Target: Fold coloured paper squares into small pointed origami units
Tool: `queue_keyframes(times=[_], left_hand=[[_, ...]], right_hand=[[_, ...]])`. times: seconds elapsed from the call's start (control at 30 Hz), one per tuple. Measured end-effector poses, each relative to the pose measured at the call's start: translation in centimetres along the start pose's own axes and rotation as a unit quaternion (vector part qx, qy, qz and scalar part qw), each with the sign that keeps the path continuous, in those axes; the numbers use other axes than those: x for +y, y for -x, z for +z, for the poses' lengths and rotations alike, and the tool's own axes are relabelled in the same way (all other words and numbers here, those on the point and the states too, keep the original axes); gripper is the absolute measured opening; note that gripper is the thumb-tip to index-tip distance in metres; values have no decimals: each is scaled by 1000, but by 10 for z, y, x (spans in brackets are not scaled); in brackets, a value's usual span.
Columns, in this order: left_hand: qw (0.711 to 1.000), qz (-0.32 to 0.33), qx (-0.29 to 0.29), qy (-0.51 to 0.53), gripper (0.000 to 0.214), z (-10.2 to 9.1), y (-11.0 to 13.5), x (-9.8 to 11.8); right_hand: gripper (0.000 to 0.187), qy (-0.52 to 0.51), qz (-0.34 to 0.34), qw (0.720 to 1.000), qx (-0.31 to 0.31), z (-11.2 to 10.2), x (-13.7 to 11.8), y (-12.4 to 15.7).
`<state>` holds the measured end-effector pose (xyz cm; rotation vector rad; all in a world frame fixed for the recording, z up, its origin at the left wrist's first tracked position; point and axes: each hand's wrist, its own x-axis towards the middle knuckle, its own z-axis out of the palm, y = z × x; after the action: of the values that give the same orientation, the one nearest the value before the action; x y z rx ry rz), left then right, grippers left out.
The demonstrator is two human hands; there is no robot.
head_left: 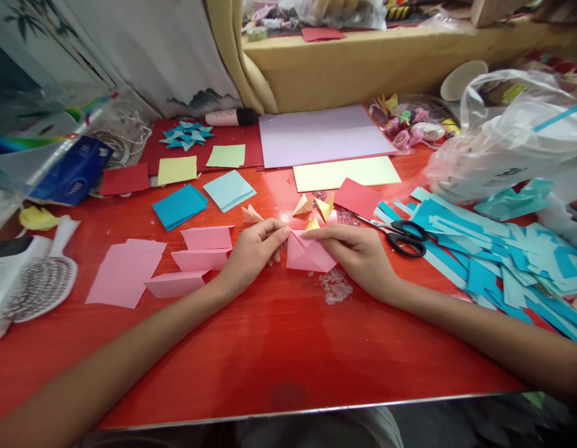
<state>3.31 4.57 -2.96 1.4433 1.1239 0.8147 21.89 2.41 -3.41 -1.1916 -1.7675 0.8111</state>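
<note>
A pink sheet of origami paper, partly folded with creases showing, is held just above the red table. My left hand pinches its upper left corner between thumb and forefinger. From the other side, my right hand grips the upper right edge, its forefinger laid along the top. Small folded paper pieces in peach and yellow lie just beyond the hands. To the left are several pink sheets folded in half and a flat stack of pink squares.
Black-handled scissors lie right of my right hand, beside a heap of blue paper strips. Blue squares and a lilac sheet lie farther back. A hairbrush is at left; a plastic bag stands at right.
</note>
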Motion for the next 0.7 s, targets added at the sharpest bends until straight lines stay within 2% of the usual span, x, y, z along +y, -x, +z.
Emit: queue_keyframes(times=[0.13,0.23,0.37,0.53,0.6,0.7], left_hand=[[1000,7,9,-9,30,1,0,1],[999,9,14,-30,27,1,1,2],[998,33,10,-52,25,2,2,3],[997,39,16,-66,26,2,2,2],[998,38,19,-55,24,2,2,2],[999,23,16,-33,18,3,2,1]], right_hand=[[26,-1,2,1000,-3,0,-1,0],[25,-13,15,1000,-10,-1,-3,0],[21,-104,58,992,-29,-3,-4,-3],[33,-204,124,969,-60,0,2,-6],[29,-215,127,967,-55,2,5,-6],[20,-217,122,968,-17,4,8,-6]])
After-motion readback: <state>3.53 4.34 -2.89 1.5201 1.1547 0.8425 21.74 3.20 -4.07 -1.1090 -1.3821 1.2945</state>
